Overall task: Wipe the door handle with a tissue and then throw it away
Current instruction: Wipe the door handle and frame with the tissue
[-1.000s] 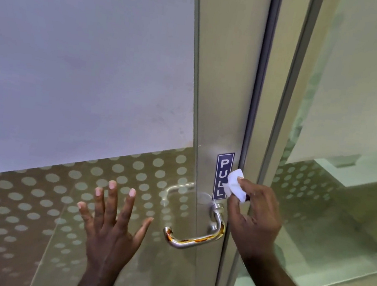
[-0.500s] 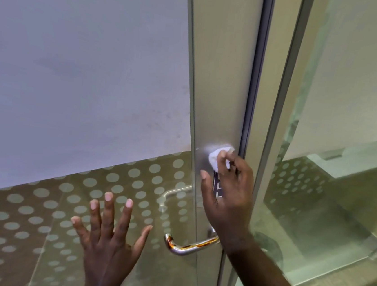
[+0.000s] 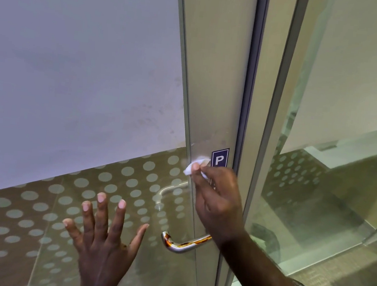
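A curved metal door handle (image 3: 179,245) juts out to the left from the door's metal stile (image 3: 214,75), low in view. My right hand (image 3: 217,198) pinches a small white tissue (image 3: 192,166) and presses it on the stile above the handle, just left of a blue PULL sign (image 3: 219,159) that the hand partly hides. My left hand (image 3: 103,243) lies flat with spread fingers on the glass pane, left of the handle, and holds nothing.
The glass door (image 3: 72,82) has a frosted upper part and a band of pale dots below. A second handle (image 3: 168,191) shows through the glass on the far side. A fixed glass panel (image 3: 342,184) stands to the right of the door frame.
My right hand with the tissue rose from beside the sign to above it, then slid left and down onto the stile's left part. The left hand stayed on the glass.
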`<state>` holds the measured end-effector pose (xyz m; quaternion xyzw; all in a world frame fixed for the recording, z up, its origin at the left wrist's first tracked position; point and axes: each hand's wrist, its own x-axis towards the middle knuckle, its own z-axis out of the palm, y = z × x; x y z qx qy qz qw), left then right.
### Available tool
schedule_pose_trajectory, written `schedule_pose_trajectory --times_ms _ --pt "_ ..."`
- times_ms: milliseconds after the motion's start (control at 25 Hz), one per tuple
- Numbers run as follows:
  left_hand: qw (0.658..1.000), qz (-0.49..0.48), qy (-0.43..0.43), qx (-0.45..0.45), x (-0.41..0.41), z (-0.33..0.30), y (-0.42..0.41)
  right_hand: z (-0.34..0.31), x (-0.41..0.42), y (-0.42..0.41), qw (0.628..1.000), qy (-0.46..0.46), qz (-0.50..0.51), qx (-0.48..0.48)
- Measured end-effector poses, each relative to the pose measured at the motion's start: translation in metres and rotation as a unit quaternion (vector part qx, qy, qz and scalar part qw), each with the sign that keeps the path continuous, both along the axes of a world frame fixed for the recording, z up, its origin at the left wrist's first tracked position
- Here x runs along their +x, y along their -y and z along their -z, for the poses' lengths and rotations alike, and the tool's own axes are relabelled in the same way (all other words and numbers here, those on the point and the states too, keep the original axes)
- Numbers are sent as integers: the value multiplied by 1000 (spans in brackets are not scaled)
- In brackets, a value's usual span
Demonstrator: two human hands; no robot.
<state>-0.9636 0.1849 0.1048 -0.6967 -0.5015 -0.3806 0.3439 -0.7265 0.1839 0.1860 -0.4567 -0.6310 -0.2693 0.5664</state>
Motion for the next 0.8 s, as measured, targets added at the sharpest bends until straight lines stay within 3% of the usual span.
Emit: schedule_pose_trajectory --times_ms 320,560,800 --pt "1000 -6 -8 3 0 -1 -1 -21 -4 -14 987 -153 35 14" --pt "1000 -10 -17 12 -4 3 -5 4 -10 -1 990 -70 89 -81" --pt "1000 -14 -20 12 -5 4 -7 -17 -5 -15 979 -175 76 -68"
